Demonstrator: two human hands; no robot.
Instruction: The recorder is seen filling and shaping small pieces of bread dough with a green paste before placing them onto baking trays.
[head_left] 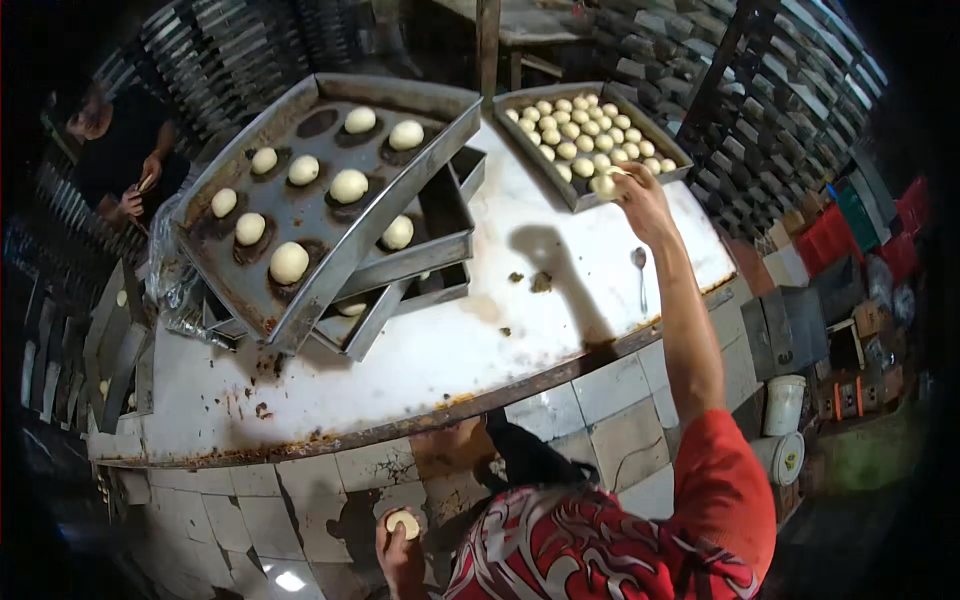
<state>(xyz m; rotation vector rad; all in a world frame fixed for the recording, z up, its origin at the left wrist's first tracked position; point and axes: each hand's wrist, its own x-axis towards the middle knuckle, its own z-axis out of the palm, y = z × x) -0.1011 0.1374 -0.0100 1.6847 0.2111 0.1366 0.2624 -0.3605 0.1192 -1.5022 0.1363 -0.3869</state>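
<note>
My right hand (645,205) reaches over the near edge of the far-right metal tray (535,165). A slightly blurred pale dough ball (604,187) is between its fingertips. Rows of small dough balls (585,143) fill that tray. Low by my body, off the table's front edge, my left hand (402,560) is closed round a pale flattened piece of dough (403,523), its thumb against it. At the left, a large deep baking tray (330,232) holds several bigger dough balls spaced apart, resting tilted on other stacked trays (440,240).
A spoon (641,278) lies on the white tabletop (480,345), near dark crumbs (541,282). Clear plastic wrap (180,290) hangs by the tray stack. Another person (125,150) stands at the far left. White buckets (785,405) and crates (830,240) are on the right.
</note>
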